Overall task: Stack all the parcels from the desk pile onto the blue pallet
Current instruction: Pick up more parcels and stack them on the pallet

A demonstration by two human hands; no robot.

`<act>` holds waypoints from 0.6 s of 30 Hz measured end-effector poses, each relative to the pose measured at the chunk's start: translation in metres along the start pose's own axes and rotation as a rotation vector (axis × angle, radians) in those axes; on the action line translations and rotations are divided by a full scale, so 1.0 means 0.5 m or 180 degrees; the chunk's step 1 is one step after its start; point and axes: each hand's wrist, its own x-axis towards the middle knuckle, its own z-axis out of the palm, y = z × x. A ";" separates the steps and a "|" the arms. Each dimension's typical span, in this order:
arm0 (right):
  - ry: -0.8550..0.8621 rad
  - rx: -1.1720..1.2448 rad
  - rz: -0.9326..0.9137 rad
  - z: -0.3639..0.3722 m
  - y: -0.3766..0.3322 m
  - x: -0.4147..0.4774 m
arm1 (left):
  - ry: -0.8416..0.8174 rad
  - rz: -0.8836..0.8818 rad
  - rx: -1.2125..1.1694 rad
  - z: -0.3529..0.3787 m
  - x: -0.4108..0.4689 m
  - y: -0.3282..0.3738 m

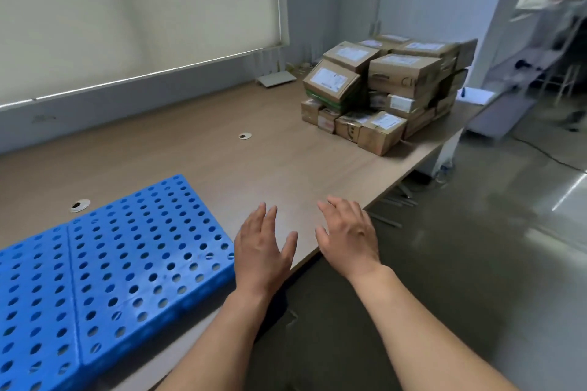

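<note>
The perforated blue plastic pallet [111, 263] lies bare on the wood-grain desk [222, 162], well apart from the stacked pile of labelled brown cardboard parcels [387, 89], while the left hand [262, 251] and right hand [349, 232] hover spread, holding nothing.

left grip [262, 247] spread empty, right grip [347, 232] likewise
</note>
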 end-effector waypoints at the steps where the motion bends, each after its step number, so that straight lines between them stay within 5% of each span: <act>1: -0.0001 -0.0049 0.0077 -0.001 0.020 0.003 | -0.0044 0.0096 -0.0021 0.015 0.012 0.017; 18: -0.0448 -0.0362 0.0521 0.112 0.364 0.312 | -0.0380 0.0340 -0.0109 0.280 0.417 0.205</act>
